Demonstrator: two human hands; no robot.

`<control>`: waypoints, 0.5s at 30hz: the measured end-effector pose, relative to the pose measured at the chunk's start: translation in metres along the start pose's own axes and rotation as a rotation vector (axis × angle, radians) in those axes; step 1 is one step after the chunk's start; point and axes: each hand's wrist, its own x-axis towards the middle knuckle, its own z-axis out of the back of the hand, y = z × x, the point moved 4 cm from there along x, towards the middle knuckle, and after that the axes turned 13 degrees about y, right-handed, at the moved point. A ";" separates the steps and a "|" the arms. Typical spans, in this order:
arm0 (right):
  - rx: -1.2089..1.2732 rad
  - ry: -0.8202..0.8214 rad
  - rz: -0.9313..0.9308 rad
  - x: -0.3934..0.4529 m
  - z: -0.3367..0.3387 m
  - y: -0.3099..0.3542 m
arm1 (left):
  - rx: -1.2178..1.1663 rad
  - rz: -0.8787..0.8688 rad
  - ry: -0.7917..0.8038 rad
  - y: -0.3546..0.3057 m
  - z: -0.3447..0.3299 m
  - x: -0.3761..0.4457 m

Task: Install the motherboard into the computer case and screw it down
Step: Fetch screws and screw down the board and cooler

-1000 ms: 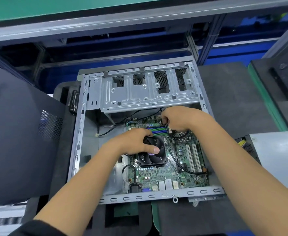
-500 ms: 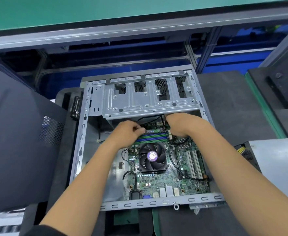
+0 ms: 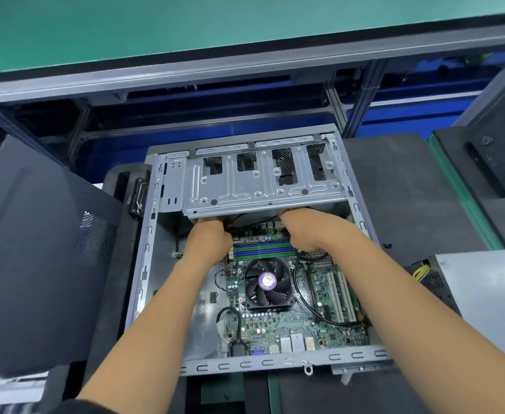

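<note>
**Both hands now at the far edge of the board**

Since a second ago: left hand (image 3: 210,239) has come off the CPU fan (image 3: 266,283) and gone up to the far-left edge of the motherboard (image 3: 278,319); right hand (image 3: 300,230) has slid further under the drive cage (image 3: 263,180). Fingertips are hidden by the cage. Fingers look curled, probably pinching the board edge or a cable, cannot tell which.

Board lies flat inside the computer case (image 3: 155,234), near edge along the rear rail. No screwdriver in view.

Handling: stiff, light, fragile. Hold by edges or the fan housing, never chips or slots. Loose black cable (image 3: 300,282) could snag.

Case sits on a dark foam mat (image 3: 394,189), side panel (image 3: 36,249) to the left, power supply (image 3: 478,300) to the right. Tight clearance under the cage.
</note>
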 end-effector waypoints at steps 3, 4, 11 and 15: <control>-0.018 -0.005 0.064 -0.009 0.000 0.001 | 0.099 -0.022 0.100 -0.003 -0.006 0.003; -0.022 -0.003 0.086 -0.013 -0.001 0.001 | 0.107 -0.035 0.112 -0.003 -0.007 0.004; 0.098 -0.096 0.215 -0.055 -0.002 -0.008 | 0.134 -0.255 -0.023 -0.027 -0.007 -0.009; 0.123 -0.540 0.203 -0.072 0.025 -0.016 | -0.045 -0.625 0.012 -0.059 -0.014 -0.023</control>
